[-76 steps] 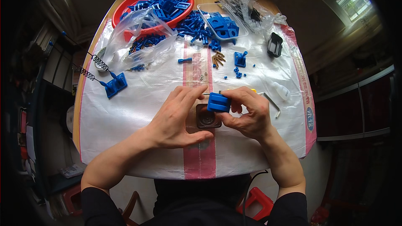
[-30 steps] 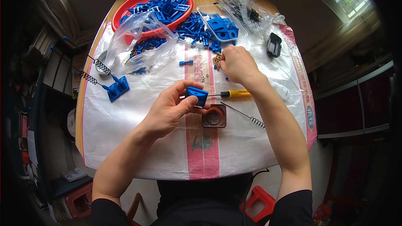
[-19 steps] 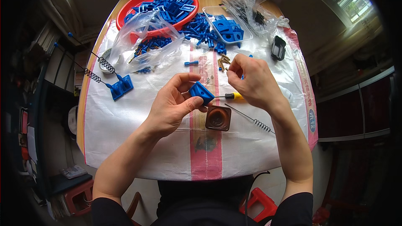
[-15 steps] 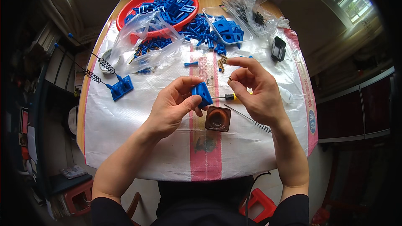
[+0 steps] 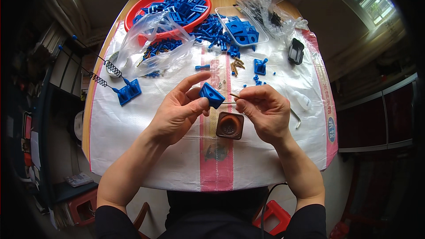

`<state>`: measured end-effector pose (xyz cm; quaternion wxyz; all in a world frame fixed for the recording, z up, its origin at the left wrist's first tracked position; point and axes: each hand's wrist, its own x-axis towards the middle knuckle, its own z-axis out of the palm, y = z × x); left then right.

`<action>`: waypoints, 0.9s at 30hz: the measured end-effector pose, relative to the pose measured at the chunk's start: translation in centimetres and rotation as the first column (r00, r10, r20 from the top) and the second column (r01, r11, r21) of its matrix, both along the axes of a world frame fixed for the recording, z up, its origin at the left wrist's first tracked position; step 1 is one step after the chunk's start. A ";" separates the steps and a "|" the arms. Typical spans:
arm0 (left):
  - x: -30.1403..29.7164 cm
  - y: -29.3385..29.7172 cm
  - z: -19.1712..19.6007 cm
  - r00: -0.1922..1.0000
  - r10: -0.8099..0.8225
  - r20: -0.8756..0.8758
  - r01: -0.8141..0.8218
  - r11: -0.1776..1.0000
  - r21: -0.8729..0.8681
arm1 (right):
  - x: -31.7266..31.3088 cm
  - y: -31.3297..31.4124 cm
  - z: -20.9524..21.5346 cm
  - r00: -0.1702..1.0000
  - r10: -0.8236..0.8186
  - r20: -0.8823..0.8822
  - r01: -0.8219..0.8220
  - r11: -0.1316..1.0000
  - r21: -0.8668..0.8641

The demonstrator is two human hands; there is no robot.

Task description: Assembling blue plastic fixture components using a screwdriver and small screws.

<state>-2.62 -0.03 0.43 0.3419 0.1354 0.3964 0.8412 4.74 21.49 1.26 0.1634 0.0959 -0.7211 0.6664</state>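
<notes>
My left hand (image 5: 179, 108) grips a wedge-shaped blue plastic block (image 5: 211, 95) between thumb and fingers, a round hole in its visible face. Close by on the right, my right hand (image 5: 267, 110) pinches a thin brownish metal pin (image 5: 234, 96), whose tip points at the block without plainly touching it. A thin metal shaft (image 5: 228, 102) shows behind, running under the right hand, which hides the rest. Just below the block, a square brown dish (image 5: 229, 125) stands on the white sheet. An L-shaped hex key (image 5: 295, 119) lies beside my right hand.
Blue parts fill a red basin (image 5: 129, 17) and a clear tray (image 5: 242, 33) at the back. Brass pieces (image 5: 237, 65), a blue assembly (image 5: 260, 66) and a black case (image 5: 295, 51) lie beyond my hands. A blue block with springs (image 5: 128, 92) sits left.
My right hand has come down and toward the block, the pin now showing in its fingers. The left hand has tilted the block. Small blue parts behind the right hand have become visible.
</notes>
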 end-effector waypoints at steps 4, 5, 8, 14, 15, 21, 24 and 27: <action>-0.1 -0.2 0.0 0.985 -0.054 0.166 0.055 0.998 -0.007 | 0.2 -0.2 -0.2 0.993 0.039 -0.115 -0.025 0.992 0.120; -0.1 -0.3 -0.3 0.980 -0.074 0.186 0.074 0.997 0.007 | 0.2 -0.3 -0.2 0.989 0.042 -0.141 -0.020 0.988 0.152; 0.0 -0.2 0.0 0.968 -0.128 0.217 0.123 0.992 0.039 | 0.3 -0.8 -0.3 0.985 0.069 -0.160 -0.043 0.986 0.160; 0.6 0.2 -0.1 0.968 -0.097 0.232 0.118 0.990 -0.075 | 0.3 -0.9 -0.1 0.982 0.066 -0.175 -0.045 0.991 0.124; 0.6 0.2 -0.3 0.963 -0.124 0.240 0.143 0.988 -0.063 | 0.3 -0.9 -0.1 0.983 0.071 -0.171 -0.048 0.989 0.136; 0.4 0.2 -0.6 0.946 -0.161 0.280 0.165 0.986 0.009 | 0.1 -0.8 0.3 0.956 0.013 -0.292 0.091 0.936 0.340; 0.3 0.1 -1.0 0.947 -0.167 0.274 0.164 0.986 0.035 | 0.3 -1.0 0.8 0.940 -0.016 -0.341 0.162 0.900 0.405; 0.5 0.2 -0.6 0.951 -0.150 0.269 0.152 0.988 0.013 | 0.3 -1.0 1.0 0.923 -0.001 -0.385 0.186 0.876 0.445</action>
